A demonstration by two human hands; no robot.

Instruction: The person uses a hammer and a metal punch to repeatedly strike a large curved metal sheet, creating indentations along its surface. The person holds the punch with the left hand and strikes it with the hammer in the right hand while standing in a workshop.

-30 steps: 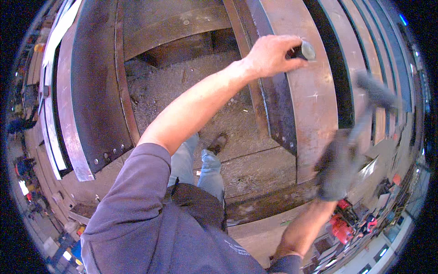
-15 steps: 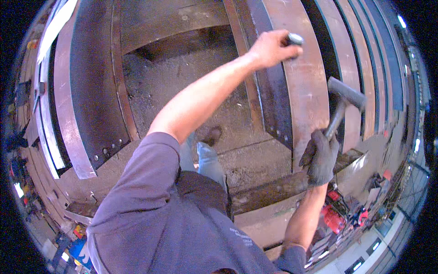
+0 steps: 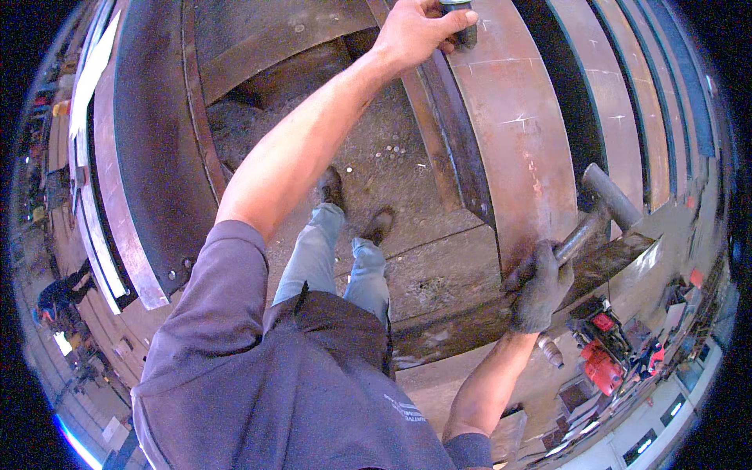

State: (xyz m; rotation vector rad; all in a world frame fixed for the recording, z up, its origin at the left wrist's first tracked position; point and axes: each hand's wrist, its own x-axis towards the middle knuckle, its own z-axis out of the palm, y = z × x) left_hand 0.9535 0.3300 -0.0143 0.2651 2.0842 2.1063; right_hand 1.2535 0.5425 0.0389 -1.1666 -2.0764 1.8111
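Grasped between the thumb and curled fingers of the bare left hand (image 3: 415,33) is a short dark cylinder (image 3: 468,34) with a pale top, above the far stretch of the wide brown steel beam (image 3: 517,117); whether it touches the beam cannot be told, and it looks hard and smooth enough to slip, best held by its sides. The gloved right hand (image 3: 540,291) is wrapped around the handle of a hammer (image 3: 595,222), beside the beam's near right edge, probably stiff and head-heavy, best gripped low.
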